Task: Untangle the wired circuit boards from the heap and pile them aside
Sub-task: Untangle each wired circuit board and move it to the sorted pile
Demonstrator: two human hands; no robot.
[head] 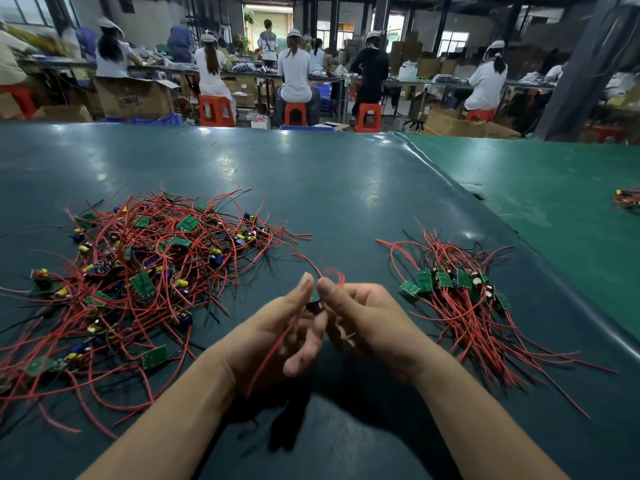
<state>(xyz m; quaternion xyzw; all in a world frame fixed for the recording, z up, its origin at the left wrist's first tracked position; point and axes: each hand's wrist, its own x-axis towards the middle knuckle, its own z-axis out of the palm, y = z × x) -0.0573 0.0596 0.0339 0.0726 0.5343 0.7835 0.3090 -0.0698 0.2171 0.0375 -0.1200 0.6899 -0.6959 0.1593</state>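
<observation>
Head view: left hand (277,336) and right hand (360,320) meet over the mat (346,188), thumbs nearly touching, both pinching one board (314,304) (mostly hidden between the fingers, only a dark part and a green edge show). A red wire (273,351) hangs across the left palm; another red lead (313,263) runs from the thumbs up-left toward the heap (138,271), which lies left of the left hand. The sorted pile (457,296) lies right of the right hand, boards lined up, leads trailing toward the near edge. Risk: that lead looks as if it may be caught in the heap, so a fast pull could drag neighbouring boards along or strain the wire at its solder joint. The hanging wire could also snag the left fingers during the carry to the right. A careless drop onto the pile would tangle the leads there again (they lie roughly combed now). Containers: none on this mat. Behind the far edge, cardboard boxes (133,97) stand on the floor near seated workers (294,74); contents cannot be told.
</observation>
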